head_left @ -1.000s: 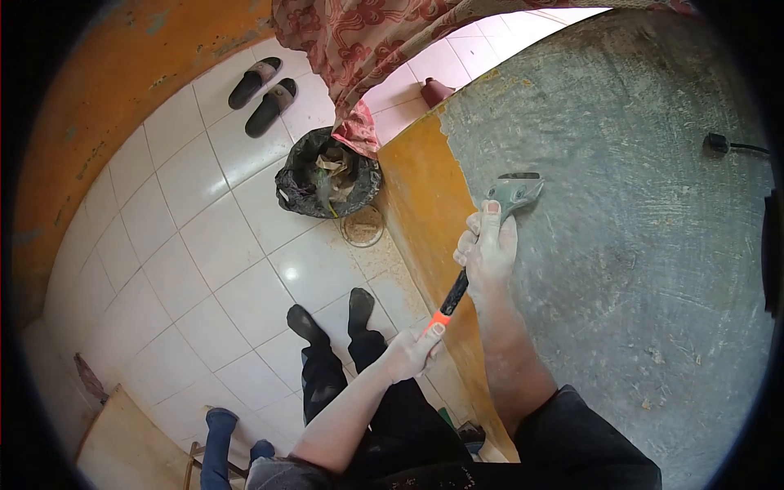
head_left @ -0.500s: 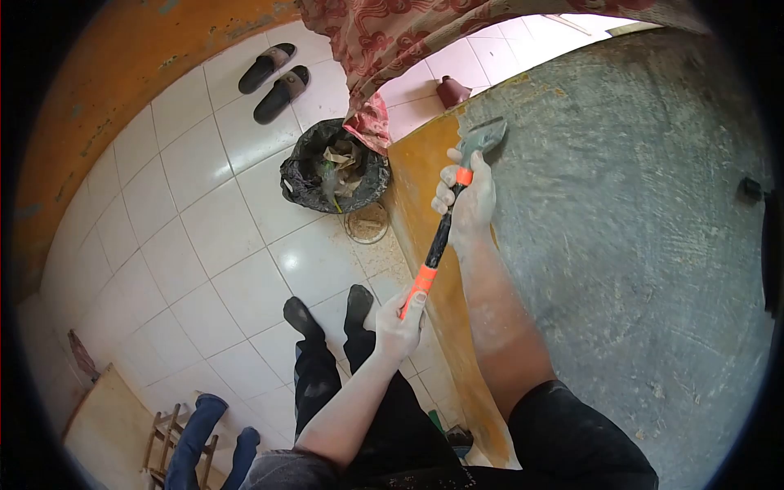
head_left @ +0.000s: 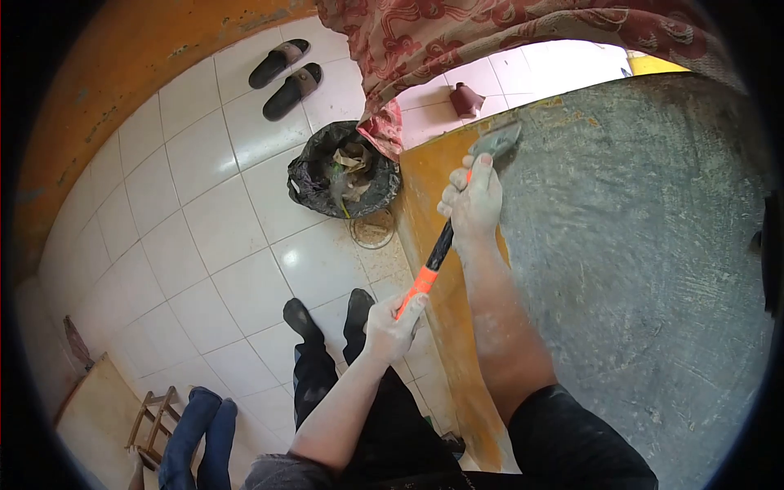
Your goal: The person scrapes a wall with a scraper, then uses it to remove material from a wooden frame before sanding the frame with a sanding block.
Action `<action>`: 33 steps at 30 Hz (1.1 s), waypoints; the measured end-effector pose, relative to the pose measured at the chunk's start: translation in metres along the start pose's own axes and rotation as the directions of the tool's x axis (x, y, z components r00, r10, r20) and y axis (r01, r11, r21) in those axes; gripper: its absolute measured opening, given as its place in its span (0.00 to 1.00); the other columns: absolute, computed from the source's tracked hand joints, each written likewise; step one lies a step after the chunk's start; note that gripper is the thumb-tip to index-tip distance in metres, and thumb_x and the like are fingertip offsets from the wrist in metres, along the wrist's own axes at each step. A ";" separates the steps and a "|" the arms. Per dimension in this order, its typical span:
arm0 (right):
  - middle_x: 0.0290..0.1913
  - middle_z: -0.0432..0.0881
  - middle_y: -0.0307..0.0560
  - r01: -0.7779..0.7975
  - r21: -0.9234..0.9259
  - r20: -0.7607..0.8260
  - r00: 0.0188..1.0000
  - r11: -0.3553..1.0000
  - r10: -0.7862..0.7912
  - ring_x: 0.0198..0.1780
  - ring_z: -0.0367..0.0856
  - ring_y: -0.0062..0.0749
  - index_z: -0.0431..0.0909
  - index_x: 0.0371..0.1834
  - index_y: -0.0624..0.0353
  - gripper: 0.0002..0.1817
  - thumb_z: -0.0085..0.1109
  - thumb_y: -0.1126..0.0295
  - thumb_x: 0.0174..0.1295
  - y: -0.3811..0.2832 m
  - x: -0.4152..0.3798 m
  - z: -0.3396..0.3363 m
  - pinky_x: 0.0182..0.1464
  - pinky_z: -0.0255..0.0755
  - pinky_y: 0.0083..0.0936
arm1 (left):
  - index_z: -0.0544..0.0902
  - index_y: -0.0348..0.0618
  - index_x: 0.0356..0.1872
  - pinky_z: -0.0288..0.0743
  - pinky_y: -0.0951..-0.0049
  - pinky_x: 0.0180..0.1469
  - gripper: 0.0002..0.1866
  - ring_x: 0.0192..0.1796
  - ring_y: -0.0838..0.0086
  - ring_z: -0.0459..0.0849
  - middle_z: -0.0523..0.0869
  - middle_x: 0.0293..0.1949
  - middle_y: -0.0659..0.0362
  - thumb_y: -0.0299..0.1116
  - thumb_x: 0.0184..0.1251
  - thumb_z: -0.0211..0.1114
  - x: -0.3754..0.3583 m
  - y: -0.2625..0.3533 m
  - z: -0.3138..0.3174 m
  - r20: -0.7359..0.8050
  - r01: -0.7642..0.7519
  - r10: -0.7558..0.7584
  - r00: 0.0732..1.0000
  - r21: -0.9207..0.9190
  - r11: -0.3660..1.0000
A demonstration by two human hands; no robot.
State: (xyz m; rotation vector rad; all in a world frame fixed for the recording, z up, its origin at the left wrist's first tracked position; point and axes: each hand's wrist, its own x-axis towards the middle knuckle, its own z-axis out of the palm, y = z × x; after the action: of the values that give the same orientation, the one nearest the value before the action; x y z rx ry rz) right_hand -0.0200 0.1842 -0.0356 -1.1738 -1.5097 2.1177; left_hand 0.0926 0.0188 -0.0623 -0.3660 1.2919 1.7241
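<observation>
I hold a long scraper (head_left: 437,251) with a black and orange handle in both hands. My right hand (head_left: 474,204) grips the handle high up, just behind the grey metal blade (head_left: 498,140). My left hand (head_left: 390,327) is closed around the orange lower end. The blade presses on the wall where orange paint (head_left: 429,204) meets bare grey plaster (head_left: 637,245). Both hands and my right forearm are dusted with white powder.
A black bag of debris (head_left: 343,175) sits on the white tiled floor (head_left: 212,237) by the wall's foot, with a round lid (head_left: 372,229) beside it. A patterned red curtain (head_left: 457,41) hangs above. Two sandals (head_left: 286,77) lie farther off. A wooden stool (head_left: 151,420) stands lower left.
The scraper has travelled up and left along the wall from the grey plaster to the edge of the orange paint. Both hands moved with it, and my view tilted slightly.
</observation>
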 end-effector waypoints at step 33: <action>0.20 0.62 0.34 -0.027 0.017 -0.118 0.993 0.999 0.029 0.10 0.57 0.17 0.61 0.42 0.57 0.17 0.37 0.52 0.70 -0.004 -0.009 0.017 0.11 0.54 0.19 | 0.77 0.43 0.25 0.52 0.81 0.15 0.18 0.13 0.86 0.62 0.67 0.13 0.68 0.47 0.65 0.60 -0.001 0.030 -0.024 0.029 0.130 -0.130 0.991 0.023 0.991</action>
State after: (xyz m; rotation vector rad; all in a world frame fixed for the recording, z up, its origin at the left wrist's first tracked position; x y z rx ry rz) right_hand -0.0274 0.1690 -0.0264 -1.2980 -1.4305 2.0351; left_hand 0.0625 -0.0037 -0.0533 -0.4008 1.2363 1.5996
